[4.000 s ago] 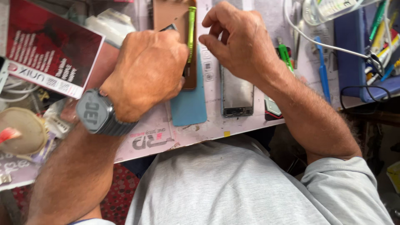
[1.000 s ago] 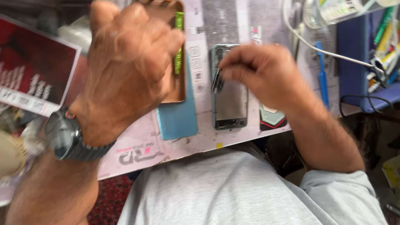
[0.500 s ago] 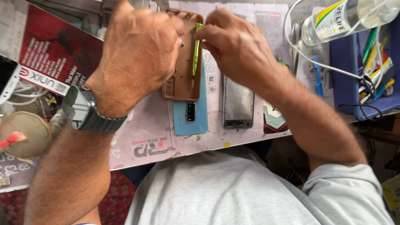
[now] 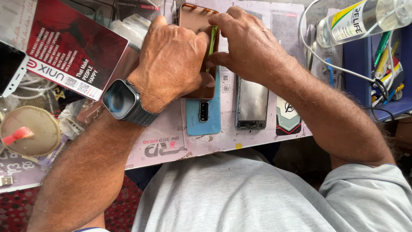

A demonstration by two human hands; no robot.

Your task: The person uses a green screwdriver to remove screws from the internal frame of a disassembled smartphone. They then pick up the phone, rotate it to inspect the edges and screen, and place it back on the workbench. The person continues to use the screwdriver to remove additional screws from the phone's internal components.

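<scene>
Nearest the body, a pale work mat point(image 4: 171, 148) lies along the edge of the bench, and on it rest a light blue phone point(image 4: 205, 116) lying back-up, a bare phone frame point(image 4: 252, 104) just to its right, and a small dark sticker card point(image 4: 288, 117) beside that. The left wrist wears a dark square watch point(image 4: 121, 102). Above the blue phone, the left hand point(image 4: 174, 64) is curled closed over a brown phone case point(image 4: 198, 25), its thumb pressing the case's lower end, which overlaps the top of the blue phone. The right hand point(image 4: 249, 45) closes its fingertips on a thin green tool point(image 4: 211, 41) set along the case's right edge. To the left lies a red printed box point(image 4: 64, 43), with a round tan disc point(image 4: 30, 131) nearer the bench edge. At the far right, a clear bottle point(image 4: 365, 19) lies above a blue tray point(image 4: 377, 68) of pens and tools.
</scene>
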